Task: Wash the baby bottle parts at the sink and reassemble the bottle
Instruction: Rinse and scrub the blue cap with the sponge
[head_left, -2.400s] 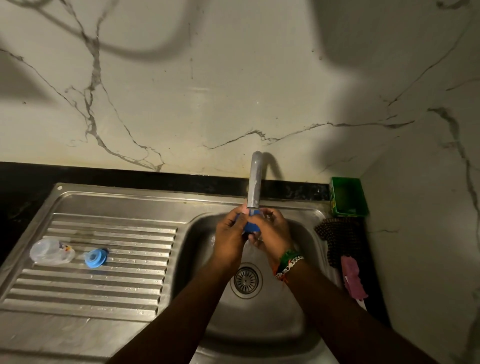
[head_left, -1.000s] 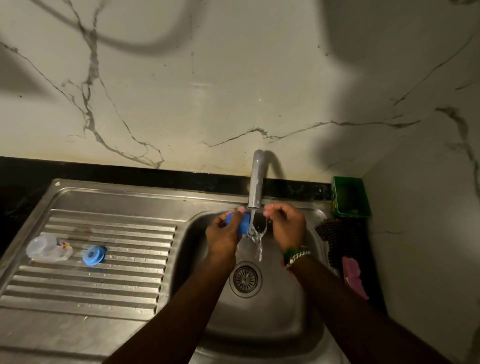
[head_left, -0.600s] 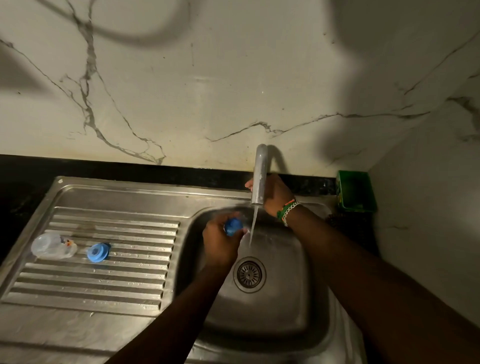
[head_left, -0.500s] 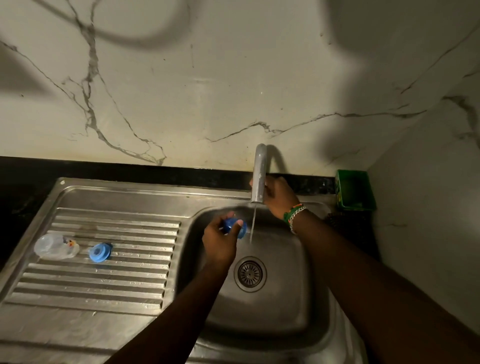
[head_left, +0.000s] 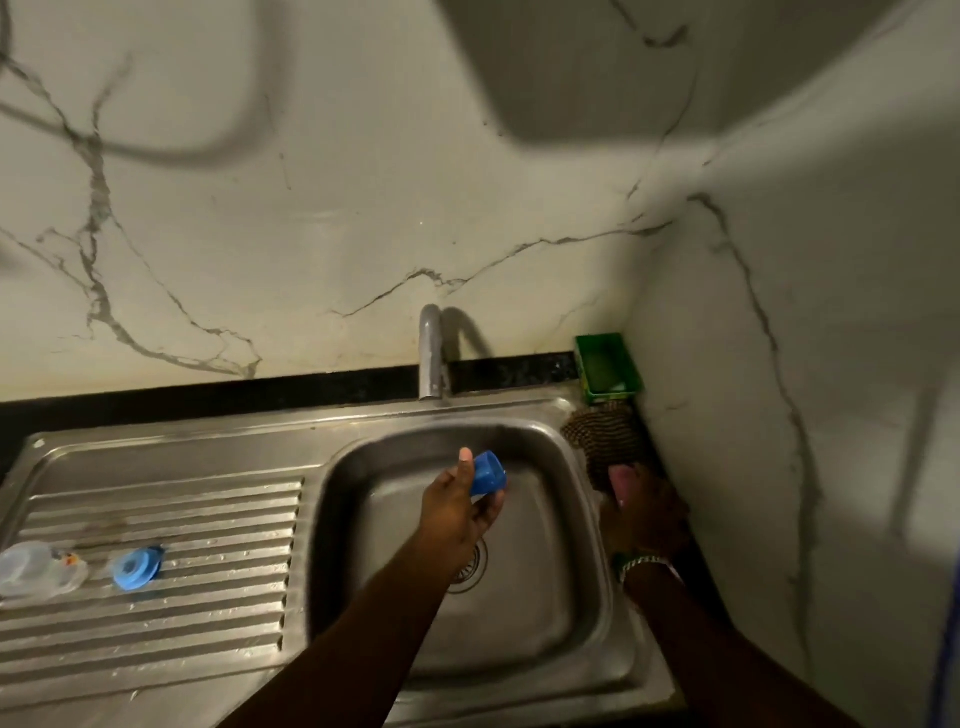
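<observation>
My left hand (head_left: 457, 506) holds a small blue bottle cap (head_left: 487, 473) between thumb and fingers above the steel sink basin (head_left: 571, 597). My right hand (head_left: 644, 512) is down on the counter right of the basin, its fingers around a pink object (head_left: 621, 480); the grip is dim and partly hidden. On the ribbed drainboard (head_left: 208, 571) at the left lie the clear bottle body (head_left: 36, 569) and a blue collar ring (head_left: 136, 567). No water runs from the tap (head_left: 430, 353).
A green soap dish (head_left: 608, 366) sits in the back right corner, with a dark scrubber (head_left: 602, 441) just in front of it. The marble wall closes in on the right. The drain (head_left: 470, 566) shows beneath my left wrist.
My right hand left the tap and dropped to the pink object beside the basin. The water stream stopped. My left hand kept the blue cap and shifted slightly right.
</observation>
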